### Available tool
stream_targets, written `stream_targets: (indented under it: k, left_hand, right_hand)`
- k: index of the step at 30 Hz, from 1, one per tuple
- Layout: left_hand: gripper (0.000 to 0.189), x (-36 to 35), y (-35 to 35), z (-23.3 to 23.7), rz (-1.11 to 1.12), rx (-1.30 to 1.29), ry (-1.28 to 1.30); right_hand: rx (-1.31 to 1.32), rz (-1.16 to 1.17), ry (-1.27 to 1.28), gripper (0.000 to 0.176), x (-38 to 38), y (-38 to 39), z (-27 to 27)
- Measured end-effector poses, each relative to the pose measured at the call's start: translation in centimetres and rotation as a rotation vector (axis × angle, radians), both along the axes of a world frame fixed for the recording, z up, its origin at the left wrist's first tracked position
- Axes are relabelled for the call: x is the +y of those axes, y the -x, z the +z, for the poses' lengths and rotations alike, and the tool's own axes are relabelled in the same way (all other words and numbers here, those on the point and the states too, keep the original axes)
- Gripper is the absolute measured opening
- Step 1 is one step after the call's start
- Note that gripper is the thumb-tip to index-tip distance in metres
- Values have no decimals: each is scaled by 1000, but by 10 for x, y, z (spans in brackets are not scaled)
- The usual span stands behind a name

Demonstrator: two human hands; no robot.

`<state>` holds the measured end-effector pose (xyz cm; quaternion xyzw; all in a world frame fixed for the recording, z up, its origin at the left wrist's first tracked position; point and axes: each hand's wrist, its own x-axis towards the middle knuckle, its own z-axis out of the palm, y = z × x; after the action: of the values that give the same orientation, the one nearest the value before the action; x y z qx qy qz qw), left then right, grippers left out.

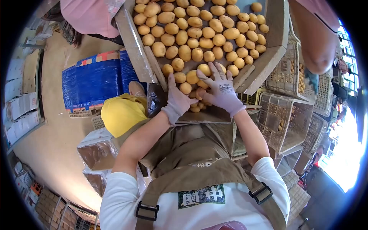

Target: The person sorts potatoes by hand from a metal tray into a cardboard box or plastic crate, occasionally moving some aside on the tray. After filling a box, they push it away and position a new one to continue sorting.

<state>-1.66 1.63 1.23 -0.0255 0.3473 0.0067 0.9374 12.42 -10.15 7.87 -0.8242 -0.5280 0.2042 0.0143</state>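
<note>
Left hand (177, 101): grey-gloved, fingers (171, 82) together, touching small yellow oval fruits (184, 53).
Right hand (222, 92): grey-gloved, fingers (219, 70) spread wide over them.

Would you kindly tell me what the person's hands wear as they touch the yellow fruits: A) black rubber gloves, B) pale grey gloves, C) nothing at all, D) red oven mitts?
B: the left hand and the right hand are both covered in pale grey gloves as they lie on the yellow fruits at the wooden tray's near end.
</note>
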Motion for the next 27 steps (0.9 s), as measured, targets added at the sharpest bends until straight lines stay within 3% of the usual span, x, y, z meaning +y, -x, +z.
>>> stream_targets:
  k: [7, 11, 13, 16, 17, 18, 21, 25, 27]
  left_hand:
    - [97, -2, 0, -3, -56, -2, -66]
    - [80, -3, 0, -2, -71, 9, -94]
    - [78, -6, 0, -3, -115, 26, -237]
    - [83, -7, -2, -2, -123, 17, -351]
    - [86, -4, -3, 2, -116, 9, -375]
    - [95, -3, -4, 7, -53, 51, -213]
    - [103, -4, -6, 11, 105, -86, -53]
    - [103, -5, -8, 21, 96, 134, -72]
    - [101, -6, -6, 15, 84, 82, -71]
  right_hand:
    - [-18, -23, -9, 79, 5, 0, -2]
    - [32, -8, -239, 54, 6, -18, -12]
    - [172, -395, -548, 51, 17, -24, -7]
    - [-66, -175, -133, 66, 23, -1, -8]
    - [-28, -100, -133, 65, 13, 1, -6]
    - [-18, -57, -128, 64, 5, -1, -5]
    - [-15, -7, -108, 61, -2, -5, -7]
    - [-24, -55, -77, 55, 5, -3, -10]
    - [-24, -39, -97, 50, 5, -4, -8]
